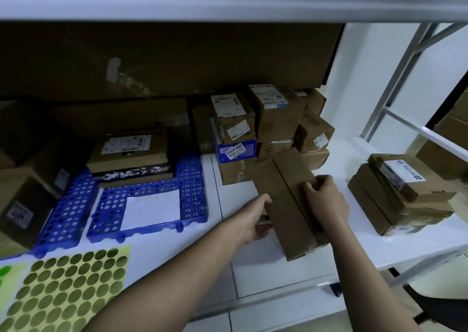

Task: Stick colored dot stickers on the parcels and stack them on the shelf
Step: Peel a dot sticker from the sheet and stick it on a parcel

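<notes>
At the far left, brown boxes (27, 200) sit on the white shelf (354, 250), and one has a small label with writing too blurry to read. In the bottom left corner lies a sticker sheet (68, 291) full of round dots, with a bit of a green sheet (6, 273) beside it. Next come two blue plastic mats (152, 200) with holes. A white paper (152, 209) lies on one mat. At the back of the mats, a flat brown box with a white label (128, 152) rests on a dark box (134, 173) that shows the letters "KARRI".

In the middle, the left hand (255, 220) holds the left side of a long brown parcel (286, 205), with its fingers tucked under the edge. The right hand (325, 197) grips the parcel's right side, fingers curled over the top. The parcel is tilted, its near end past the shelf's front edge and its far end close to a pile of small boxes (273, 124). In that pile, a blue box (236, 152) has a label that reads "53-2-321U". The other labels there are too small to read.

At the right, a stack of flat brown parcels (400, 195) sits on the shelf, with a white label on top that cannot be read.
</notes>
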A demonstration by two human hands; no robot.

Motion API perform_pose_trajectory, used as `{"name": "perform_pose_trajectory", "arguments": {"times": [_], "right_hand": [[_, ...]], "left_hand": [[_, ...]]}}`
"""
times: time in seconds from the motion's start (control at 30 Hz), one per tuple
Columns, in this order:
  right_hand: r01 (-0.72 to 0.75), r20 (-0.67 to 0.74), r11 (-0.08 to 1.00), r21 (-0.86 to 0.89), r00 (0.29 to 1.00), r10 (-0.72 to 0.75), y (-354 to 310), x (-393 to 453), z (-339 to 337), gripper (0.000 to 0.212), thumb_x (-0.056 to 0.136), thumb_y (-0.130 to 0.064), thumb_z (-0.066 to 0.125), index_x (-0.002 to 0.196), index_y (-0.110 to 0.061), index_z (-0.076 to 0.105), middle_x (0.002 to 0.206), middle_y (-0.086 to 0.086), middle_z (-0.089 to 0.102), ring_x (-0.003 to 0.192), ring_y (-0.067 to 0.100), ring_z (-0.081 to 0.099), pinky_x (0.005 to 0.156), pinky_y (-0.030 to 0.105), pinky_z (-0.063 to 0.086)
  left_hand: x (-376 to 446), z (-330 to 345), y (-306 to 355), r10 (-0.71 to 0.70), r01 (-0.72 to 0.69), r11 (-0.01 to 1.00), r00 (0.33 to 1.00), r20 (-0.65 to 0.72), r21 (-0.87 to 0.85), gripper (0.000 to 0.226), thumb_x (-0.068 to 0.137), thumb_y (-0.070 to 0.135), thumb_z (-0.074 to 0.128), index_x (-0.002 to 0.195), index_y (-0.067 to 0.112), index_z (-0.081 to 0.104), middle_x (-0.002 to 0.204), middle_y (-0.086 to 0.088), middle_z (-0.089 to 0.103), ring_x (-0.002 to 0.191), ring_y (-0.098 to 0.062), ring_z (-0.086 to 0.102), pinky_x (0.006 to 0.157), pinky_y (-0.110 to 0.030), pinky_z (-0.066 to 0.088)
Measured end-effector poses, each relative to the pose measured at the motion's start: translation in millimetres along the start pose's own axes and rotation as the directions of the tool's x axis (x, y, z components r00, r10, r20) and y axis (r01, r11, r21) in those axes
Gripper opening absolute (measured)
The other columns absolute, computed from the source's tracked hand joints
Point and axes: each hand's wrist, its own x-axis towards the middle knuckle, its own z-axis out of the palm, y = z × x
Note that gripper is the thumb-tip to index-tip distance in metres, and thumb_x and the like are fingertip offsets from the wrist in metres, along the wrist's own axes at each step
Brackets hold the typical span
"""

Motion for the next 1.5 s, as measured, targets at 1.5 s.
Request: {"name": "perform_pose_trajectory", "arguments": {"times": [1.5], "right_hand": [[-0.260, 0.347, 0.254, 0.932, 0.845, -0.406, -231.3, -152.5, 135.4, 0.084, 0.077, -0.081, 0.028, 0.144, -0.031, 0.040, 0.139, -0.010, 0.054, 0.128, 0.011, 0.049, 0.098, 0.033, 0.039]], "left_hand": [[-115.0, -285.0, 4.3, 0.876, -0.866, 0.469, 0.430, -0.219, 0.174, 0.053, 0.075, 0.065, 0.053, 0.122, 0.056, 0.030, 0.121, 0.032, 0.040, 0.103, 0.020, 0.045, 0.076, -0.005, 0.042]]}}
